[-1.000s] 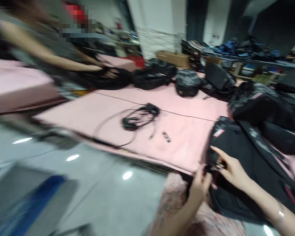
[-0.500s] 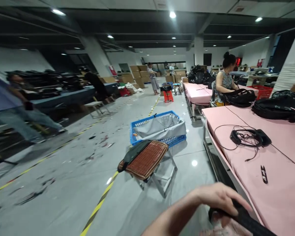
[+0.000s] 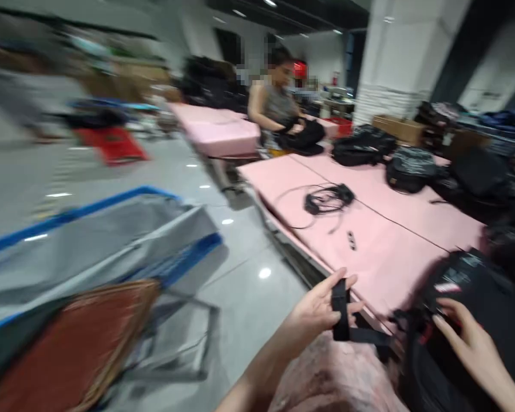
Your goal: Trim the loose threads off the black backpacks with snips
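Observation:
My left hand (image 3: 320,309) is closed around a black webbing strap (image 3: 341,312), its thumb pressed over the band. The strap runs right, toward a black backpack (image 3: 489,303) at the edge of the pink table. Over the front of that backpack, my right hand (image 3: 472,337) has its fingers bent and gripping near red trim; the exact part between the fingertips is blurred. Small dark thread snips (image 3: 351,241) lie on the pink tabletop (image 3: 386,257). Beyond them rests a coiled black cable with a headband-like piece (image 3: 328,199).
A co-worker (image 3: 277,97) handles a black bag at the table's far end. More black bags (image 3: 364,144) line its right side. At left on the floor are a blue crate (image 3: 197,252) with grey lining and a stool with a woven brown seat (image 3: 81,343).
My view has swung right and down, bringing the backpack and my right hand into sight. My left hand, with the strap, now shows its palm side.

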A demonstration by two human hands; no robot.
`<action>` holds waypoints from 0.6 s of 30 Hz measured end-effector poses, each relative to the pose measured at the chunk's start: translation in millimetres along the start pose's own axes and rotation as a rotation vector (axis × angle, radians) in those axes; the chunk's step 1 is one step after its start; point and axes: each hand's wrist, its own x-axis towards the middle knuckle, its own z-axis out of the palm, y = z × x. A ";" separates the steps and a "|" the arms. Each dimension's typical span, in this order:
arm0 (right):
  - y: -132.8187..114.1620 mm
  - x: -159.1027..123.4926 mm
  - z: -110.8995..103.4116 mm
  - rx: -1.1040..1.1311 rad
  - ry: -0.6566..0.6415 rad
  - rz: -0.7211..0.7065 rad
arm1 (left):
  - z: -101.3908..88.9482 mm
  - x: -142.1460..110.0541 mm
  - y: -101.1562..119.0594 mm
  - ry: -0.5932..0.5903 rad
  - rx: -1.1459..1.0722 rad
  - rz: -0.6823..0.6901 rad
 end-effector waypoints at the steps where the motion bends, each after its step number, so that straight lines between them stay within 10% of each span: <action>1: -3.7 -9.8 -3.5 0.048 -0.032 0.015 | 3.3 7.3 -8.5 -0.026 0.012 -0.069; 9: -52.8 -53.8 18.0 0.207 0.059 -0.126 | 37.0 32.9 -55.2 -0.160 0.106 -0.344; 18: -44.8 -56.8 24.9 0.164 0.051 -0.131 | 48.6 37.4 -53.3 -0.231 0.305 -0.393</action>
